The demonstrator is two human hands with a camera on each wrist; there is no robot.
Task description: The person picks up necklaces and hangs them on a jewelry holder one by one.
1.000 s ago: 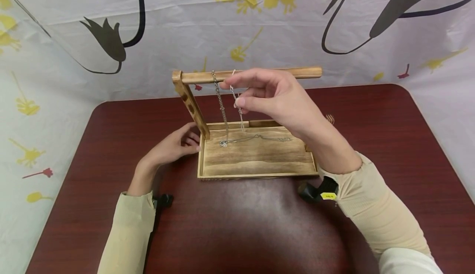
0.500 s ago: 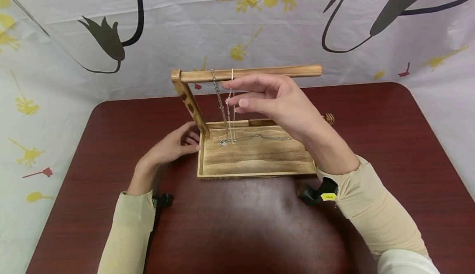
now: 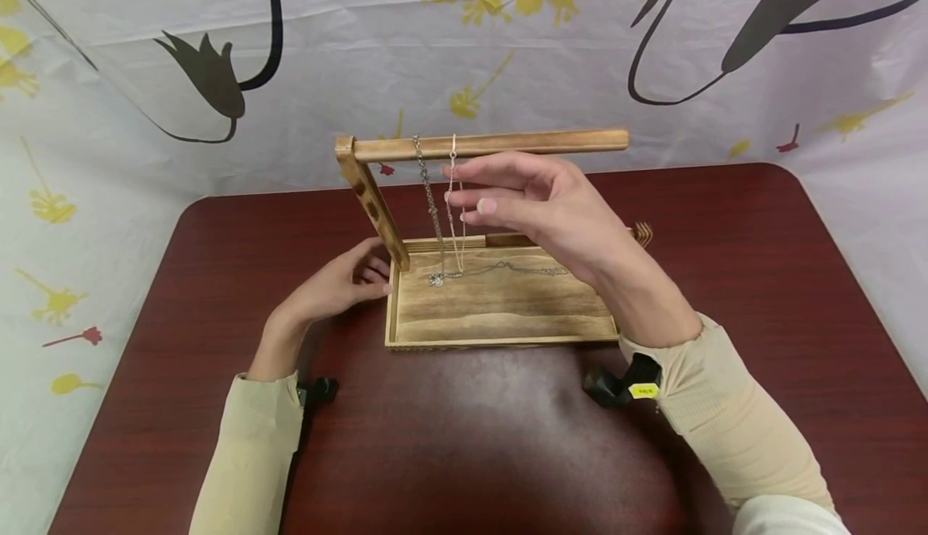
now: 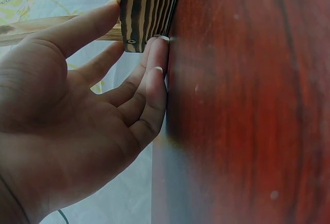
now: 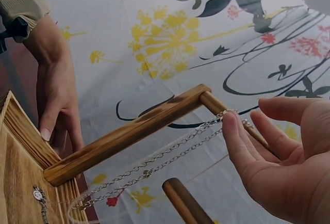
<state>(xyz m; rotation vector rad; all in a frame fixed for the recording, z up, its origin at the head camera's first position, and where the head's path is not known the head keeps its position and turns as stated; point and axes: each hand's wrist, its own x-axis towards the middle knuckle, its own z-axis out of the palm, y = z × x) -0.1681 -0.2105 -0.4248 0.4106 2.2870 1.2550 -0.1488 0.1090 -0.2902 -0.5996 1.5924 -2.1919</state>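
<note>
The dark red surface (image 3: pixel 181 293) carried your wooden stand (image 3: pixel 500 309), its tray flat and its bar (image 3: pixel 507 143) raised across the top. Your left hand (image 3: pixel 333 285) rested with relaxed fingers against the tray's left edge. Your right hand (image 3: pixel 536 205) hovered released, fingers loose, just beside the thin chain (image 3: pixel 455 205) draped over the bar, next to a heavier chain (image 3: pixel 429 196).

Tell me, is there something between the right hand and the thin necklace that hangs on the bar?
Nothing visible. The right hand is open beside the thin necklace, with only air between; the thicker chain hangs on its far side.
</note>
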